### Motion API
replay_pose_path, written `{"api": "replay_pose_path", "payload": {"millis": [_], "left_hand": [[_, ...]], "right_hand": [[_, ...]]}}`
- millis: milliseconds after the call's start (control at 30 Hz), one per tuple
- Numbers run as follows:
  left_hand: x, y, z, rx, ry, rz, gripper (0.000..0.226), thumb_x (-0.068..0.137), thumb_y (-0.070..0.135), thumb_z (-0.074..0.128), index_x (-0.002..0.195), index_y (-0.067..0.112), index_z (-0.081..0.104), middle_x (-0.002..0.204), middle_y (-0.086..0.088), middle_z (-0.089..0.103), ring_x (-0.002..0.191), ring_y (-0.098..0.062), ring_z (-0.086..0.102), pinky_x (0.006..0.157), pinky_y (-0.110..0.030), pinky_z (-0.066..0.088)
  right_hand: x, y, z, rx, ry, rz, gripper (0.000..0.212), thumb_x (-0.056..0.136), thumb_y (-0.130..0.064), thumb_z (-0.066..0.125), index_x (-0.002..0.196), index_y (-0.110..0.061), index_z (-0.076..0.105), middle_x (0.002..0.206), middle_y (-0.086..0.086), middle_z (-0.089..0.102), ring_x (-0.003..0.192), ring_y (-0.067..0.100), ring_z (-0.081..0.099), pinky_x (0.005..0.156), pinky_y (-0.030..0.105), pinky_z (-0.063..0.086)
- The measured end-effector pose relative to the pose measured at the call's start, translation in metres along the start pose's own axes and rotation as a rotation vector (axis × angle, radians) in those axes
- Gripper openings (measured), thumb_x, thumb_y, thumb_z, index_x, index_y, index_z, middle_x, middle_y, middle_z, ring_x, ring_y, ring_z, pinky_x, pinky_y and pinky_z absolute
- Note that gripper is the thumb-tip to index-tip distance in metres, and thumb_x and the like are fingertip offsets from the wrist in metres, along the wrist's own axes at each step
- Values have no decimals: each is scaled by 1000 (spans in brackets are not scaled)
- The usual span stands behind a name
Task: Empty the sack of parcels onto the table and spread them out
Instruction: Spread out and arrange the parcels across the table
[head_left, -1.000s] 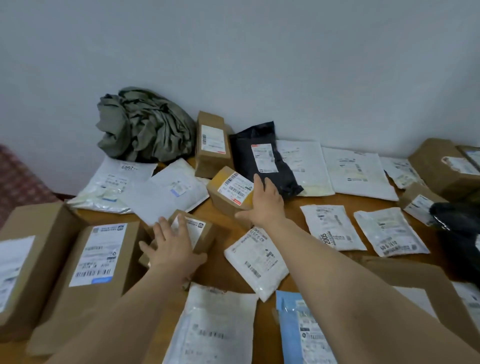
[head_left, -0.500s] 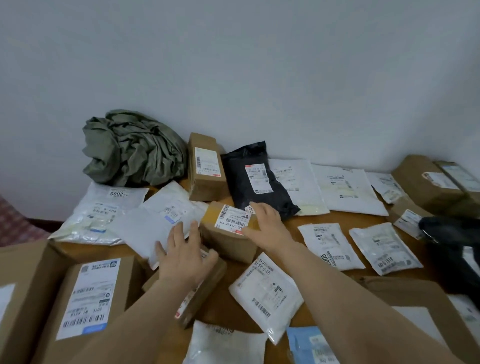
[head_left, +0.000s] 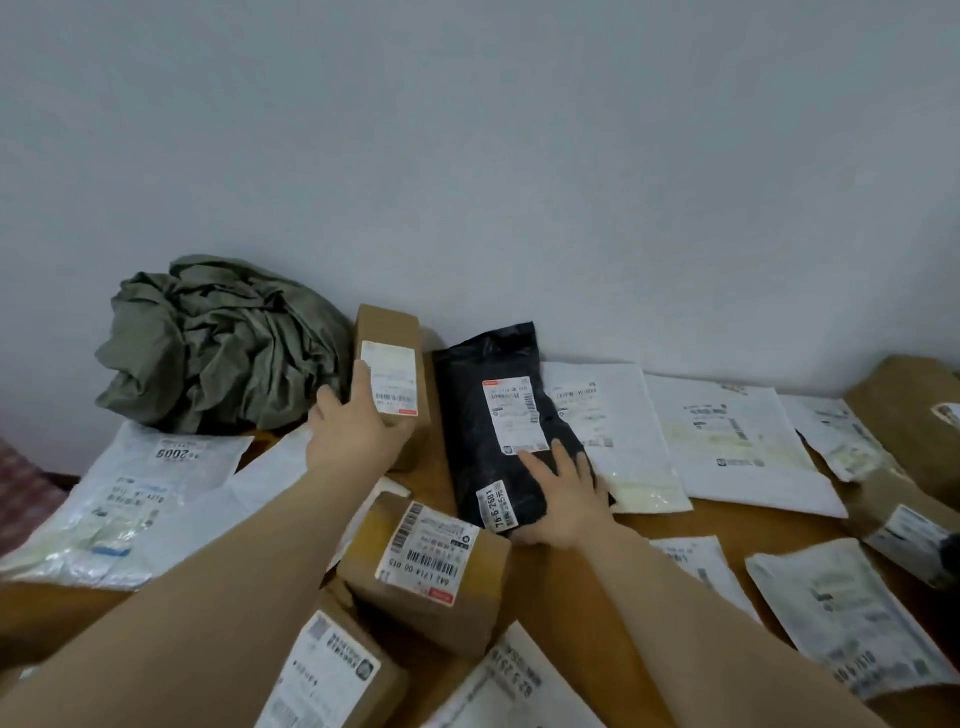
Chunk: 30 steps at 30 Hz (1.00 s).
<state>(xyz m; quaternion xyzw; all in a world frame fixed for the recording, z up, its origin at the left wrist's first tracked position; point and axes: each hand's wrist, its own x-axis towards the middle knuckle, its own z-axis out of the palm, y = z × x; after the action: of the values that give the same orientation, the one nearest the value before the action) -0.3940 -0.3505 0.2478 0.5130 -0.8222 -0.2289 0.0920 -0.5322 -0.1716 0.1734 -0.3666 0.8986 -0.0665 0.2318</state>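
Cardboard box (head_left: 387, 327) gripped in left hand (head_left: 353, 441) fingers; right hand (head_left: 563, 499) fingers spread flat on black mailer (head_left: 467, 415).

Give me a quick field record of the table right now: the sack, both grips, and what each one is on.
sack: olive, crumpled, against the wall at far left
left grip: holds the tall brown box, upright by the wall beside the sack
right grip: fingers spread on the black mailer, which lies flat
table: white mailers and brown boxes spread across it
between the forearms: labelled carton, untouched
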Motion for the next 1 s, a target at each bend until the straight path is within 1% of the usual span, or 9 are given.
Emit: {"api": "replay_pose_path", "payload": {"millis": [167, 267, 367, 500, 600, 667, 733, 867, 1000], "left_hand": [[35, 24, 32, 153, -76, -48, 123, 65, 76, 63, 150, 30, -13, 158, -17, -5, 145, -35, 2, 110, -56, 24], [47, 31, 47, 224, -110, -108, 130, 62, 71, 70, 149, 28, -16, 156, -17, -12, 144, -35, 1, 107, -56, 28], [56, 30, 57, 287, -102, -116, 116, 72, 53, 71, 151, 22, -9, 154, -19, -7, 139, -38, 11, 105, -50, 32], [58, 25, 62, 296, -113, -84, 94, 81, 51, 59, 150, 24, 2, 151, -19, -3, 135, -38, 16, 104, -48, 33], [56, 26, 57, 327, -75, -115, 77, 85, 52, 44, 149, 26, 12, 155, -16, -3, 141, -38, 6, 110, -58, 18], [53, 28, 51, 340, -56, -131, 76, 85, 56, 36, 150, 25, 12, 158, -13, -9, 145, -36, -7, 111, -64, 4], [44, 30, 43, 332, -84, -108, 78, 85, 58, 34, 152, 27, 9, 159, -12, -12, 146, -34, -11, 111, -64, 1], [12, 36, 28, 345, -144, -9, 77, 85, 61, 39, 150, 28, 14, 159, -12, -8, 146, -32, -4, 113, -63, 4], [-41, 40, 8, 326, -188, 97, 67, 86, 53, 45, 145, 27, 26, 156, -13, 7, 144, -31, 8, 112, -61, 8]], "right_hand": [[41, 1, 17, 90, -71, -33, 99, 79, -63, 60, 150, -40, -5, 159, 4, -19, 146, 34, -15, 118, 51, 0], [55, 0, 24, 26, -101, -118, 98, 80, -62, 60, 150, -41, -6, 160, 0, -15, 146, 30, -15, 118, 48, -1], [62, 2, 26, 14, -87, -141, 96, 79, -66, 58, 149, -44, -4, 161, -3, -10, 147, 26, -12, 119, 47, -2], [57, 4, 29, -19, -37, -129, 93, 78, -73, 51, 149, -45, -2, 161, -5, -5, 148, 24, -4, 117, 48, 5], [52, 1, 26, -13, -60, -129, 91, 80, -72, 49, 149, -43, -3, 161, -4, -5, 148, 25, -3, 117, 48, 7], [48, 0, 20, 45, -81, -124, 87, 84, -68, 48, 150, -41, -2, 161, -2, -4, 148, 25, -4, 117, 47, 7], [39, -1, 15, 111, -46, -102, 83, 88, -62, 48, 151, -37, 1, 161, -1, -1, 148, 25, -4, 118, 45, 8], [1, -9, 4, 180, 45, -3, 83, 91, -51, 51, 153, -25, 4, 161, 5, 6, 147, 26, 5, 119, 40, 13], [-57, -17, -8, 171, 76, 73, 78, 92, -43, 52, 153, -18, 9, 159, 9, 13, 146, 27, 14, 117, 39, 19]]}}
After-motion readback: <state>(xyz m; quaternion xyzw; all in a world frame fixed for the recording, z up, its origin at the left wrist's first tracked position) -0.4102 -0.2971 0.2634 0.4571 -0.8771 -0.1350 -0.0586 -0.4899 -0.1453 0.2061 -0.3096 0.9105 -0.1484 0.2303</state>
